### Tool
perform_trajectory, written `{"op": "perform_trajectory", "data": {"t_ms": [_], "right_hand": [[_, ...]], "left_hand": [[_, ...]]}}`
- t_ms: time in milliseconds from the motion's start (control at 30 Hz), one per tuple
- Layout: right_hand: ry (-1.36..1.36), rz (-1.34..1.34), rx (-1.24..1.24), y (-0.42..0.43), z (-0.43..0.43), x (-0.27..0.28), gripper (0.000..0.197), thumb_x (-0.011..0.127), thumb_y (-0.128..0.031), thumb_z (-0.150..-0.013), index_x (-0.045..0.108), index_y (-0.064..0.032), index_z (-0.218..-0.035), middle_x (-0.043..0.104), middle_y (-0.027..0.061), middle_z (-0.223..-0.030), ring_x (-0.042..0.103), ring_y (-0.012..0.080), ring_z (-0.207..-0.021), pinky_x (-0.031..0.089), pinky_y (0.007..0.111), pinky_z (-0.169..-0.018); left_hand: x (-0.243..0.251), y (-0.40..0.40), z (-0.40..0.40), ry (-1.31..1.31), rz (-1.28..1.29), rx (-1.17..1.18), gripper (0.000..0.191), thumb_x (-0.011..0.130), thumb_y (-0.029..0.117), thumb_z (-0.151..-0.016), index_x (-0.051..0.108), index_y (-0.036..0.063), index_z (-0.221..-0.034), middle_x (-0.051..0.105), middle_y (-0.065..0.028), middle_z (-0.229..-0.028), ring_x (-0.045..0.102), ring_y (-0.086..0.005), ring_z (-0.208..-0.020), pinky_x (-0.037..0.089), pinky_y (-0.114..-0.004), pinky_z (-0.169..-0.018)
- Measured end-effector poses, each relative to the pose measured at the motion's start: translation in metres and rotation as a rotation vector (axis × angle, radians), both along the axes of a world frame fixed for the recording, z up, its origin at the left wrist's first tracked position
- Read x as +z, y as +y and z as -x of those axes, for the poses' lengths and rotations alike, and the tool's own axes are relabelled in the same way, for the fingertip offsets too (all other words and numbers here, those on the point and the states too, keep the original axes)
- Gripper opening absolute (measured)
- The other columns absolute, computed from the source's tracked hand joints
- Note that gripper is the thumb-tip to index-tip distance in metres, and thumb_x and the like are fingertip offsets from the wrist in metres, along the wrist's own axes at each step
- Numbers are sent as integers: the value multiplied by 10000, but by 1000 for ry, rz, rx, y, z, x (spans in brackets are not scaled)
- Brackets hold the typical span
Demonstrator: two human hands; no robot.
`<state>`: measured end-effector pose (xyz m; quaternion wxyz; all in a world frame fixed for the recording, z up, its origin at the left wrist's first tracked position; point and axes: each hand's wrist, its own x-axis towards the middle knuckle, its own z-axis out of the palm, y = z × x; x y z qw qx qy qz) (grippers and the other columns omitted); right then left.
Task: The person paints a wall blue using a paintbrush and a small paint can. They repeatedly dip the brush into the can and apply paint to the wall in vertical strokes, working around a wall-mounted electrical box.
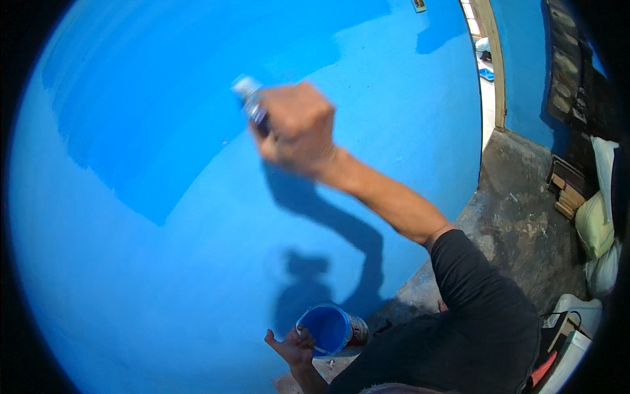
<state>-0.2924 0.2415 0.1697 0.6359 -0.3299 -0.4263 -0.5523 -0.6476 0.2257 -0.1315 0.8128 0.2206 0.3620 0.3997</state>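
My right hand (298, 128) is raised before a blue wall (197, 276), gripping a paintbrush (252, 104). Motion blurs the brush, and I cannot tell whether its bristles touch the wall. Darker, brighter blue paint (162, 98) covers an uneven patch around and left of the brush; paler blue surrounds it. Low down, my left hand (297, 347) holds a paint bucket (358, 337) by its thin handle, thumb sticking out. Blue paint (322, 327) shows inside the bucket, which tilts and bears writing on its side.
A doorway (487, 106) with a wooden frame stands at the right. Beyond the concrete floor (512, 207) lie wood pieces (568, 197) and a pale yellow sack (594, 224). A small object (419, 5) hangs high on the wall. Shadows of my arm fall across the wall.
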Motion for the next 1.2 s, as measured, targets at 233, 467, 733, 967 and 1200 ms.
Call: {"op": "perform_trajectory", "data": {"t_ms": [233,467,733,967,1200], "right_hand": [[326,228,534,-4,-106,-29,167,747,-176,-836,743,-10,-842,719,46,-748,626,79,-657,491,254,-593],[445,38,-273,-81,-265,-42,247,713,-301,-793,700,-63,-729,689,115,-681,668,281,-590,512,385,-556],[97,180,273,-41,-109,-46,151,785,-136,-758,717,-22,-830,683,74,-699,620,157,-611,493,307,-597],[368,120,374,-65,-280,-51,197,735,-197,-849,741,-5,-809,720,66,-747,645,119,-665,507,270,-635],[478,41,-367,-100,-319,-43,230,713,-310,-807,738,-82,-782,671,79,-626,648,215,-556,492,348,-539]], "left_hand": [[-6,-8,-23,109,9,81,899,327,886,-703,515,12,-798,355,6,-519,236,-111,-425,165,-260,-431],[-33,-12,-35,65,-8,22,913,353,884,-698,521,-7,-803,338,14,-512,236,-103,-420,157,-255,-426],[-35,-18,-54,47,42,61,954,305,888,-725,547,-33,-788,389,1,-503,302,-136,-425,172,-284,-405],[-38,-25,-64,115,3,103,919,304,910,-694,525,22,-775,376,-1,-505,245,-110,-405,158,-252,-414],[-36,-29,-74,-36,78,56,913,309,880,-731,543,3,-831,388,10,-513,305,-121,-415,209,-254,-394]]}}
